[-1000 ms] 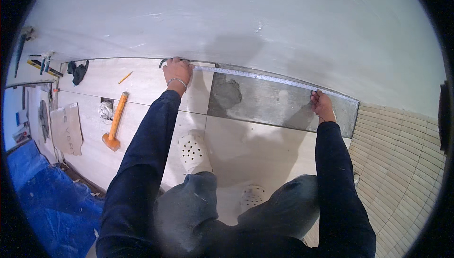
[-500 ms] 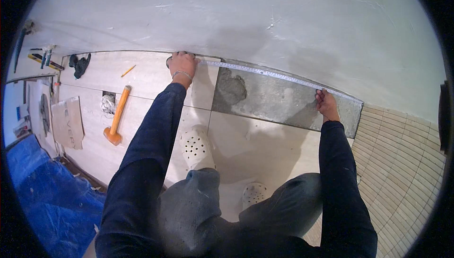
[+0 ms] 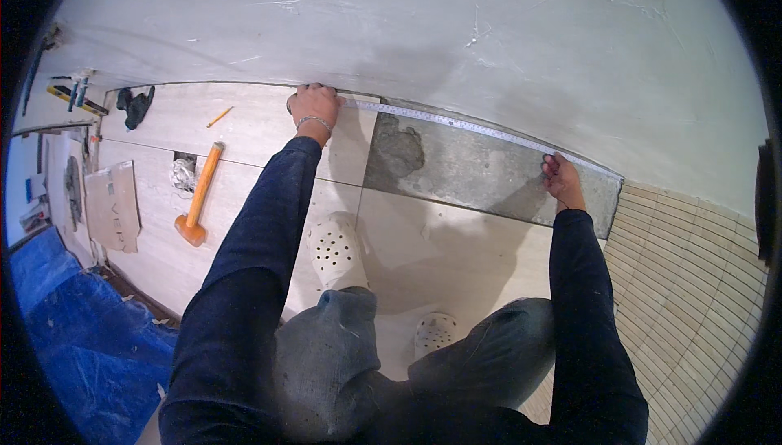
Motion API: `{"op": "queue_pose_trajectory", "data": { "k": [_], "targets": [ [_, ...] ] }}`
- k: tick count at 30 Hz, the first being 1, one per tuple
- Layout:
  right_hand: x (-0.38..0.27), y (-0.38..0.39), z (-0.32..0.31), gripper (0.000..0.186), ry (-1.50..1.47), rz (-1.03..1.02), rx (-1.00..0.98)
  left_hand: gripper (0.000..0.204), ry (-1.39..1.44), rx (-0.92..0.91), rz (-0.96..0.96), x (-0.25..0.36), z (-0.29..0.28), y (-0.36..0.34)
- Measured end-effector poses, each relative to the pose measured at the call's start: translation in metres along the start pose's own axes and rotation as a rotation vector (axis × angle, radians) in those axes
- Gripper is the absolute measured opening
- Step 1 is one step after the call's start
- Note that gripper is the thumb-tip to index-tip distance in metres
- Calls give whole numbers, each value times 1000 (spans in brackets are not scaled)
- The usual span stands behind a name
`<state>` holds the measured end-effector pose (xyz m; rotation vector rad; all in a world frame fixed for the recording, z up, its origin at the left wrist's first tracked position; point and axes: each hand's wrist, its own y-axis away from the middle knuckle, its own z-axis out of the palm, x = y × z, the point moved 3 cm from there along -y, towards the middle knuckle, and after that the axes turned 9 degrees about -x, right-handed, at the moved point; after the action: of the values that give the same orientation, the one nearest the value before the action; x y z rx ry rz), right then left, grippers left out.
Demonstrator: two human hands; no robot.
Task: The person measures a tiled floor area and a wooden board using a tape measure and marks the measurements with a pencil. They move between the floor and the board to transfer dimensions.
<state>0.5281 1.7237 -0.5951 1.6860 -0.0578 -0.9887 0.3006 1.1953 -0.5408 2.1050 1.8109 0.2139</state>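
Closes the left hand (image 3: 316, 105), palm down, over the body of the tape (image 3: 448, 123), leaving only a dark edge of that body in sight at the hand's left side. Wears a bracelet (image 3: 314, 124) just behind the left hand. Stretches the tape's white blade from the left hand's right side across to the right hand (image 3: 560, 176) and past it, near the foot of the wall (image 3: 326, 21) beyond both hands. Curls the right hand's fingers in at the blade's near edge; cannot tell a pinch from a mere touch there.

Reaches over a grey strip (image 3: 481, 166) of floor between the hands and under the right one, with a rough patch (image 3: 397, 152) nearer the left hand. Shows pale tiles (image 3: 346, 147) under and around the left hand, ribbed tiles (image 3: 684, 257) to the right of the right hand. Shows, left of the left hand, a pencil (image 3: 220, 116), then a mallet (image 3: 199, 195) nearer the body, just beside a hole (image 3: 184, 172); farther left, a dark cloth (image 3: 136, 108), cardboard (image 3: 112, 207) and a blue tarp (image 3: 90, 323). Stands in white clogs (image 3: 335, 251), nearer the body than both hands.
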Motion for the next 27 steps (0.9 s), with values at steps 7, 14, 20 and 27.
{"op": "queue_pose_trajectory", "data": {
  "k": [7, 14, 20, 27],
  "targets": [
    [-3, 1, -3, 17, 41, 51, -125, 35, 21, -14, 3, 2, -1, 2],
    [18, 9, 37, 17, -9, 60, -113, 33, 25, -11, 3, -5, 0, 4],
    [19, 6, 48, 15, -68, 70, -57, 26, 62, 16, -50, -3, -4, 5],
    [22, -2, 43, 12, -102, 19, -63, 27, 51, 8, -53, -2, 0, 1]
  ]
}}
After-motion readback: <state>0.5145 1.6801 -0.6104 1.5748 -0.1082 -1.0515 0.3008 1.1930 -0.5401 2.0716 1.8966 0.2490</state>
